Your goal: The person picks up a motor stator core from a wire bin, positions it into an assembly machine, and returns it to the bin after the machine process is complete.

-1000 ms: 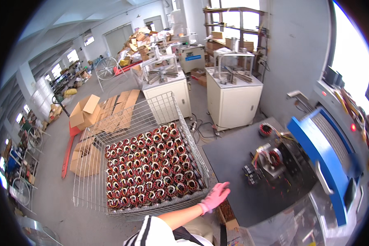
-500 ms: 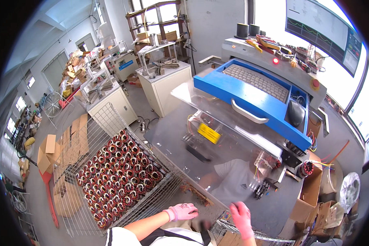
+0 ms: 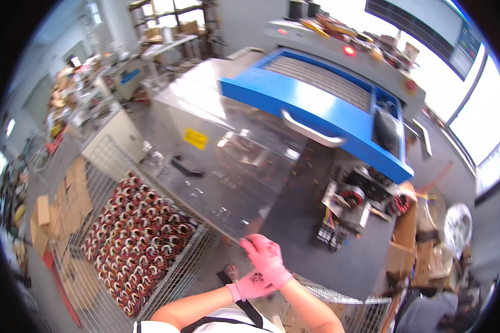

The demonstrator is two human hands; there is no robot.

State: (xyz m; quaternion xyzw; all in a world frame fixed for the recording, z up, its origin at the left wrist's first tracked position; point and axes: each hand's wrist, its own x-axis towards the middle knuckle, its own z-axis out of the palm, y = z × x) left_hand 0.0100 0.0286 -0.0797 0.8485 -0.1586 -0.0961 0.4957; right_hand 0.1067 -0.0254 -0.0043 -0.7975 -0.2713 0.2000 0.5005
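Since the last frame my two gloved hands have closed together, right hand [image 3: 266,256] over left hand [image 3: 249,286], neither visibly gripping anything, just below the clear guard panel [image 3: 233,166] whose near edge the right fingertips approach.

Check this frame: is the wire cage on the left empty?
No, the wire cage is packed with copper-wound stator coils.

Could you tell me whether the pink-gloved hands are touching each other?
Touching. The head view shows the left hand overlapping the right hand with no gap, near the clear cover.
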